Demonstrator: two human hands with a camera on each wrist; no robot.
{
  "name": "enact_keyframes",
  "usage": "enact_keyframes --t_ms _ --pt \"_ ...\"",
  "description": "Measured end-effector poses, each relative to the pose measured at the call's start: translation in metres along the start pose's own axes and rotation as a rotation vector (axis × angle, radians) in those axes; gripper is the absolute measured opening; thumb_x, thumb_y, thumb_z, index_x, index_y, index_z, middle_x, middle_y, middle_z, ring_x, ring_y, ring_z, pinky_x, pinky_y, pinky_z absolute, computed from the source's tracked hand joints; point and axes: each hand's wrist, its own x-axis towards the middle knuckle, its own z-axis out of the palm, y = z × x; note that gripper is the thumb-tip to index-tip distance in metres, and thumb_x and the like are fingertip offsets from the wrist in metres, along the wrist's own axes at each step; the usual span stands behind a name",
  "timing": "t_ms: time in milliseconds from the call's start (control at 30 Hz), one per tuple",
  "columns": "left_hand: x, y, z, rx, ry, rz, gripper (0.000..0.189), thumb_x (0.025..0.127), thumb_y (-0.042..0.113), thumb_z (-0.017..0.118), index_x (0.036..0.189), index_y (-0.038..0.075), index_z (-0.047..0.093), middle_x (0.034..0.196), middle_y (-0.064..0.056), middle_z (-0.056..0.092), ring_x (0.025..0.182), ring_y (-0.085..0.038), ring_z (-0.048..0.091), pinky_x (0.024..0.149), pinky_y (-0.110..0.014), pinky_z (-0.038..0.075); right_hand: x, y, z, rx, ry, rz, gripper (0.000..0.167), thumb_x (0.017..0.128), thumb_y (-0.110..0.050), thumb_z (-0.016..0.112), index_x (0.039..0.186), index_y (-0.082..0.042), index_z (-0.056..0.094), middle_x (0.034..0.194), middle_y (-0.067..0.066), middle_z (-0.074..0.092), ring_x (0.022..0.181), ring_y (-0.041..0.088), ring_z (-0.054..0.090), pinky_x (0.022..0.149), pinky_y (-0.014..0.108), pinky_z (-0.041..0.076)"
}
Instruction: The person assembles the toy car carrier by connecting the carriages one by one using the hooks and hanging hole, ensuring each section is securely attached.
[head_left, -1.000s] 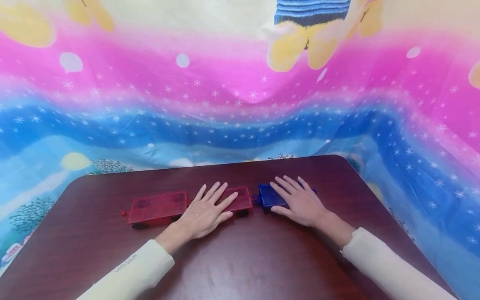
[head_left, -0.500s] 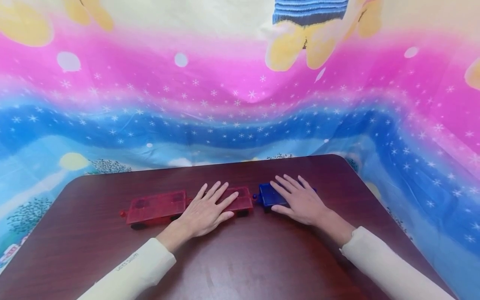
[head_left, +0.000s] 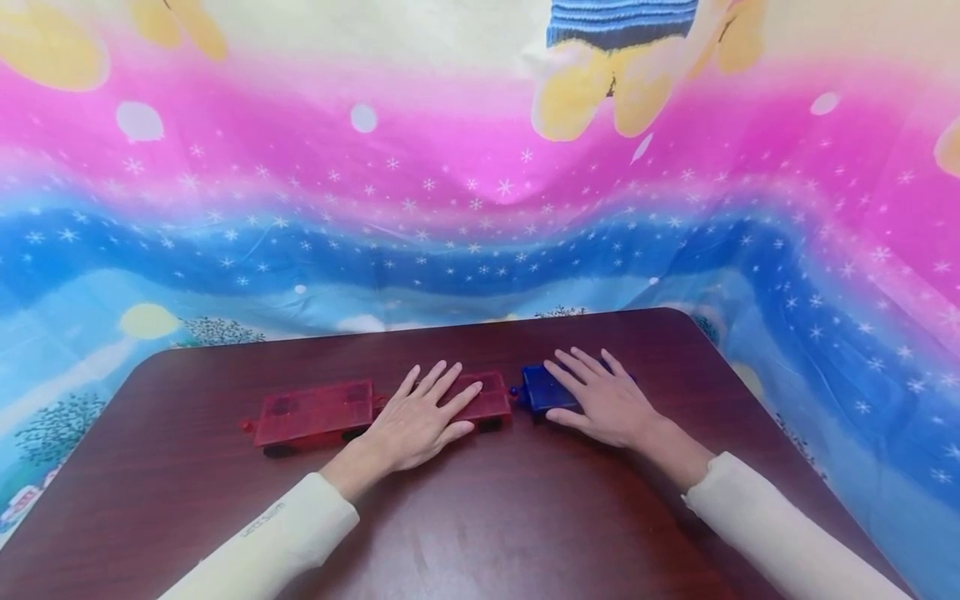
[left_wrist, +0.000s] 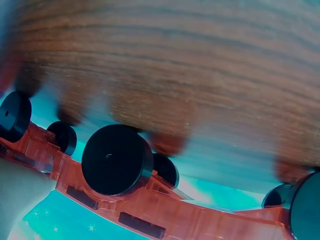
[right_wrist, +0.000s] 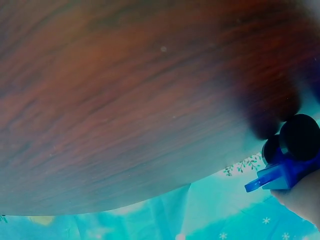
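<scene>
Three flat toy wagon bases on black wheels stand in a row on the table. The leftmost, a see-through red wagon base (head_left: 315,411), has a small coupling at its left end. My left hand (head_left: 416,421) lies with straight, spread fingers over the second red wagon base (head_left: 491,398), covering its left part. At the right end of the row, my right hand (head_left: 607,408) rests flat with fingers spread over the blue wagon base (head_left: 540,388), hiding most of it. Black wheels (left_wrist: 117,160) show in the left wrist view, and a blue coupling loop (right_wrist: 262,180) in the right wrist view.
The dark reddish-brown wooden table (head_left: 480,517) has rounded far corners. Behind and around it hangs a pink and blue cloth (head_left: 450,208) with snowflake prints. Light-coloured sleeves (head_left: 292,533) cover both forearms.
Both hands have shifted very slightly to the right, together with the second red wagon base and the blue one. The leftmost red wagon base has stayed nearly in place.
</scene>
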Motion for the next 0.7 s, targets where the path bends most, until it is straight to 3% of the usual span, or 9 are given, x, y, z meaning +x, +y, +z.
enact_keyframes --t_ms 267,700 --pt "0.002 0.002 -0.002 -0.007 -0.011 -0.011 0.066 0.104 0.061 0.036 0.162 0.029 0.030 0.166 -0.011 0.025 0.153 -0.035 0.018 0.121 -0.059 0.013 0.000 -0.002 -0.003 0.008 -0.021 0.018 0.086 0.096 -0.077 0.035 0.161 -0.021 0.032 0.165 0.008 0.029 0.151 0.034 0.025 0.119 0.063 0.014" --pt "0.000 0.000 -0.009 -0.019 0.004 -0.045 0.067 0.103 0.063 0.038 0.161 0.029 0.033 0.166 -0.011 0.027 0.153 -0.034 0.018 0.121 -0.059 0.012 0.008 -0.011 -0.010 0.040 0.033 0.003 0.085 0.095 -0.076 0.039 0.159 -0.020 0.037 0.163 0.008 0.034 0.151 0.035 0.026 0.119 0.064 0.015"
